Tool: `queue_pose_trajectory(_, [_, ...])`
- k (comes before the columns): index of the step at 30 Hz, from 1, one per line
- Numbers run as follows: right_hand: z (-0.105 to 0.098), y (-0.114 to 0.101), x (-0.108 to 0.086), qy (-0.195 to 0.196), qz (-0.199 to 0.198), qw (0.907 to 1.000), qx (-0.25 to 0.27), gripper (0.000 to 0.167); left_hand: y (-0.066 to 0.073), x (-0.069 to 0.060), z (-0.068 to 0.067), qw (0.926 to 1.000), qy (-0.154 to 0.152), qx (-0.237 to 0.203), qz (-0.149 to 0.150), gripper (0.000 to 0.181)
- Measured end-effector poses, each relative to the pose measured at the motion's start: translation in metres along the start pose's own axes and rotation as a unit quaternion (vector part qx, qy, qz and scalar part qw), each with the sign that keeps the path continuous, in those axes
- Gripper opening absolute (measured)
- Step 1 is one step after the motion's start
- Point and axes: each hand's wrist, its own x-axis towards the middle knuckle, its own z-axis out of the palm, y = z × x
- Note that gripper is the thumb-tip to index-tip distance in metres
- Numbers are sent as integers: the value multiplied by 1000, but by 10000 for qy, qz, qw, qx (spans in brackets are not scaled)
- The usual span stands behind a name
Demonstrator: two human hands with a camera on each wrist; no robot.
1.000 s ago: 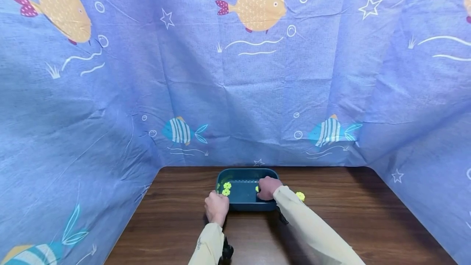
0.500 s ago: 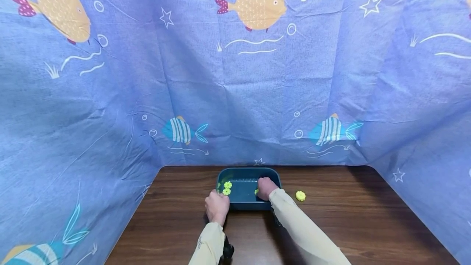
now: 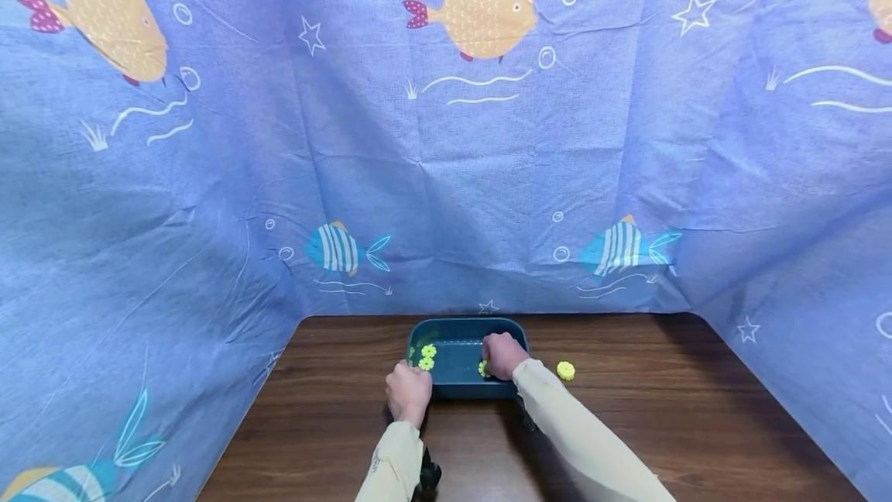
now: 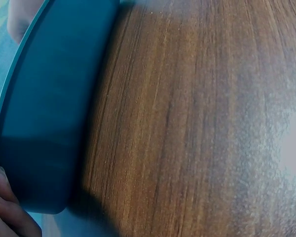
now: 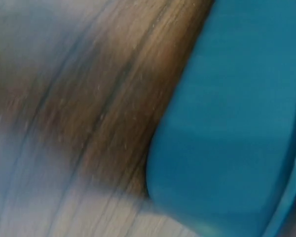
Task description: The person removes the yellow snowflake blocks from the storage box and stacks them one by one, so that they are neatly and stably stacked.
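Observation:
A dark teal rectangular tray [image 3: 460, 391] stands on the wooden table. In the head view my left hand [image 3: 409, 391] holds its front left corner; the left wrist view shows those fingers [image 4: 10, 210] at the tray's wall. My right hand [image 3: 505, 355] reaches into the tray's right side, fingers curled down. At its fingertips is a yellow flower-shaped piece [image 3: 483, 368], partly covered by the hand, seemingly pinched. Two similar yellow pieces, a far one [image 3: 428, 351] and a near one [image 3: 426, 363], lie in the tray's left end. The right wrist view shows only the tray's outer wall [image 5: 227, 128] and table.
Another yellow flower-shaped piece [image 3: 566, 370], thick as if stacked, lies on the table [image 3: 627, 409] right of the tray. A blue fish-print cloth [image 3: 488, 177] hangs behind the table and along both sides.
My right hand has shifted slightly left inside the tray, and the yellow piece at its fingertips shows lower and more fully. The right sleeve has uncovered the piece on the table. My left hand stays put.

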Motion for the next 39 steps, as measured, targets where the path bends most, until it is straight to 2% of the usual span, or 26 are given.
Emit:
queue_pose_trajectory(3, [-6,3,-4,188,-289,9989,312,19,1,0,0,10000,-21,1,-33,20])
queue_pose_trajectory(7, [-17,11,-5,467,-503,9895,1274,9,2,0,-1,10000,-34,2,-57,21])
queue_pose_trajectory(10, [-30,18,-5,697,-428,9774,1950,5,2,-1,-2,10000,-32,18,-45,21])
queue_pose_trajectory(16, [-64,40,-11,849,112,9517,2949,11,2,-1,-2,10000,-23,38,-24,19])
queue_pose_trajectory(19, [-77,58,-18,887,387,9536,2853,14,1,-1,-1,10000,-26,59,-33,19])
queue_pose_trajectory(23, [-87,83,-29,887,664,9664,2317,17,0,1,-1,10000,-44,27,-43,20])
queue_pose_trajectory(27, [-85,107,-39,896,657,9765,1845,15,-1,3,-1,9999,-77,10,-71,20])
queue_pose_trajectory(31, [-77,127,-49,737,665,9829,1549,13,-2,3,-2,9999,-73,11,-71,21])
queue_pose_trajectory(35, [-70,138,-56,524,838,9793,1768,12,-2,3,-1,10000,-80,9,-29,22])
queue_pose_trajectory(39, [-67,143,-62,291,991,9709,2160,10,-1,4,0,10000,-77,32,-19,23])
